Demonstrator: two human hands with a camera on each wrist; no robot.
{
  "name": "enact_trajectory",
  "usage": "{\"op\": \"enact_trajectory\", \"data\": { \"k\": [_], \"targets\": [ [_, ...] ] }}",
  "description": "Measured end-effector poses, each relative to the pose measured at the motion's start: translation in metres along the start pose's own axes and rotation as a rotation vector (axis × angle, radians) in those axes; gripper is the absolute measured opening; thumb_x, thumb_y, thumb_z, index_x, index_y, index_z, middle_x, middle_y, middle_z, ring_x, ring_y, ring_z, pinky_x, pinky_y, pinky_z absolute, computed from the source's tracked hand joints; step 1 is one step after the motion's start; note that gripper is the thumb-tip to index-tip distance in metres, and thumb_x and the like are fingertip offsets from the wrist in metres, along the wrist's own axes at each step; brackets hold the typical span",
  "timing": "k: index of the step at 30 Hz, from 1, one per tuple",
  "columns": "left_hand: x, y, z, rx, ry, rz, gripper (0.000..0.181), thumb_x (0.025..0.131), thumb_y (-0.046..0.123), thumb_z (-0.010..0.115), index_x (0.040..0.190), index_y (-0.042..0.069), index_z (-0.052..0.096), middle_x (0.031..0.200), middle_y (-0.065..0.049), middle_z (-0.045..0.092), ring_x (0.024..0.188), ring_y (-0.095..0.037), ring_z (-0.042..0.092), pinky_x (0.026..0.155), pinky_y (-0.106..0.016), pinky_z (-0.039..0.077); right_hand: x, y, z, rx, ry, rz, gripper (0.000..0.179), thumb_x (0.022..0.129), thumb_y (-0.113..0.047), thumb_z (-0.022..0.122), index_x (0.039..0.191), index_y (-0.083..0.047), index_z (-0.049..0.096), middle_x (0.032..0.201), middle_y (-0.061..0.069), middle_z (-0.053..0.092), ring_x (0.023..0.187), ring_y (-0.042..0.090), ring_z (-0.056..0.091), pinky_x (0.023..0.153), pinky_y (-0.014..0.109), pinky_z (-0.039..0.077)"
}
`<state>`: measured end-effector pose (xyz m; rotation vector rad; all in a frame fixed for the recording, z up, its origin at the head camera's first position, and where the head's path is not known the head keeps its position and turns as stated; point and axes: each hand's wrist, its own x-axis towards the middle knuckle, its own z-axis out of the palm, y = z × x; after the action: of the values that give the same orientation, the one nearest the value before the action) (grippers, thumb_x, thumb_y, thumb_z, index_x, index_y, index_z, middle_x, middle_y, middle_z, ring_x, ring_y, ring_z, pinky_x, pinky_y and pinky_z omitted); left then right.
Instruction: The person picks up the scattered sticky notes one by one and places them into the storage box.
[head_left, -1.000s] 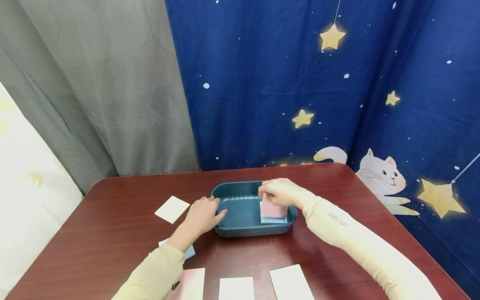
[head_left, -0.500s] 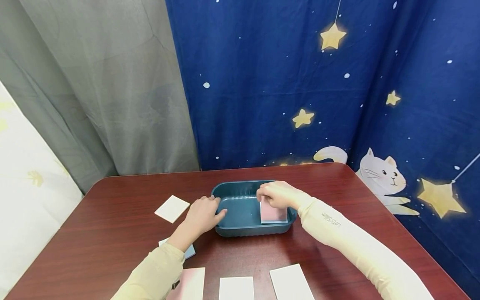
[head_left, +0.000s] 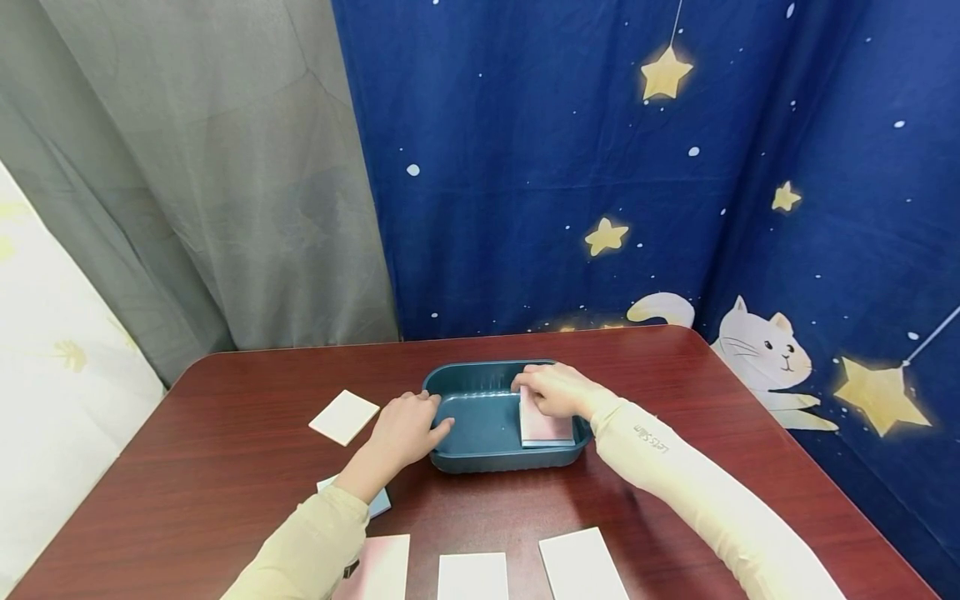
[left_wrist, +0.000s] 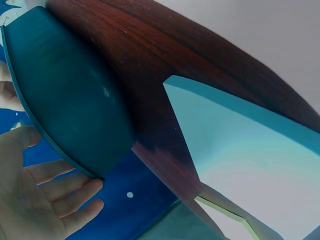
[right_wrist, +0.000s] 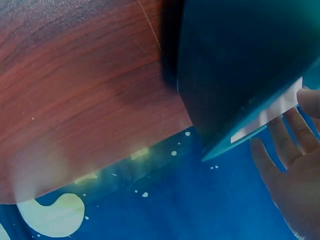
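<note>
Smooth, glossy plastic on teal basin (head_left: 487, 464); smooth, matt paper on pink pad (head_left: 546, 429); sheen over wood-grained table (head_left: 225, 475); matt, creased cloth in grey curtain (head_left: 247, 167) and blue curtain (head_left: 517, 183).

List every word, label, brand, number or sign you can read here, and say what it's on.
"Let's Slim", upside down, on the right sleeve; too small to be sure of the apostrophe.
No readable text on the tray, paper stacks or curtain.
Dark item at the left sleeve: too small to tell.
</note>
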<state>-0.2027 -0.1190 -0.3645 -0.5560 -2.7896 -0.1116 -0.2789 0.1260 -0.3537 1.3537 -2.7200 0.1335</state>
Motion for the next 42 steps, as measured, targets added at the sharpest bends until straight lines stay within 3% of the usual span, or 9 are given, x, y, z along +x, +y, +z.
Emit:
{"op": "enact_trajectory", "data": {
  "k": [8, 18, 29, 35, 42],
  "targets": [
    [0.0, 0.001, -0.001, 0.002, 0.001, 0.001, 0.039, 0.08, 0.033, 0.061, 0.098, -0.001, 0.063, 0.097, -0.019, 0.061, 0.078, -0.031, 0.059, 0.063, -0.039, 0.048, 0.001, 0.001, 0.013, 0.044, 0.008, 0.069, 0.026, 0.086, -0.008, 0.045, 0.108, -0.01, 0.06, 0.09, 0.002, 0.056, 0.072, 0.017, 0.054, 0.069, 0.034, 0.044],
    [-0.001, 0.001, -0.001, -0.006, -0.011, -0.003, 0.04, 0.081, 0.033, 0.061, 0.099, -0.002, 0.063, 0.098, -0.02, 0.061, 0.08, -0.031, 0.058, 0.064, -0.039, 0.048, -0.002, 0.001, 0.024, 0.109, -0.114, 0.17, 0.027, 0.09, -0.016, 0.046, 0.114, -0.009, 0.056, 0.098, 0.004, 0.055, 0.085, 0.019, 0.054, 0.077, 0.037, 0.042],
    [-0.001, 0.001, 0.0, -0.003, -0.014, -0.002, 0.04, 0.081, 0.034, 0.06, 0.098, -0.002, 0.063, 0.098, -0.019, 0.061, 0.079, -0.03, 0.058, 0.063, -0.039, 0.048, -0.006, 0.009, 0.036, 0.1, -0.081, 0.108, 0.031, 0.091, -0.019, 0.041, 0.117, -0.008, 0.053, 0.097, 0.005, 0.054, 0.086, 0.019, 0.054, 0.076, 0.037, 0.041],
    [0.0, 0.002, -0.001, -0.004, -0.015, -0.002, 0.04, 0.081, 0.034, 0.061, 0.098, -0.002, 0.063, 0.098, -0.02, 0.061, 0.079, -0.031, 0.058, 0.063, -0.039, 0.049, -0.008, 0.005, 0.028, 0.113, -0.078, 0.155, 0.03, 0.091, -0.021, 0.045, 0.117, -0.011, 0.054, 0.102, 0.003, 0.055, 0.093, 0.019, 0.053, 0.08, 0.039, 0.041],
    [0.0, 0.002, -0.002, -0.002, -0.014, -0.002, 0.039, 0.081, 0.033, 0.061, 0.099, -0.002, 0.063, 0.099, -0.02, 0.061, 0.081, -0.031, 0.058, 0.064, -0.039, 0.049, -0.013, 0.008, 0.021, 0.091, -0.028, 0.118, 0.029, 0.09, -0.026, 0.048, 0.114, -0.011, 0.057, 0.1, 0.002, 0.055, 0.091, 0.019, 0.053, 0.078, 0.039, 0.042]
  ]
}}
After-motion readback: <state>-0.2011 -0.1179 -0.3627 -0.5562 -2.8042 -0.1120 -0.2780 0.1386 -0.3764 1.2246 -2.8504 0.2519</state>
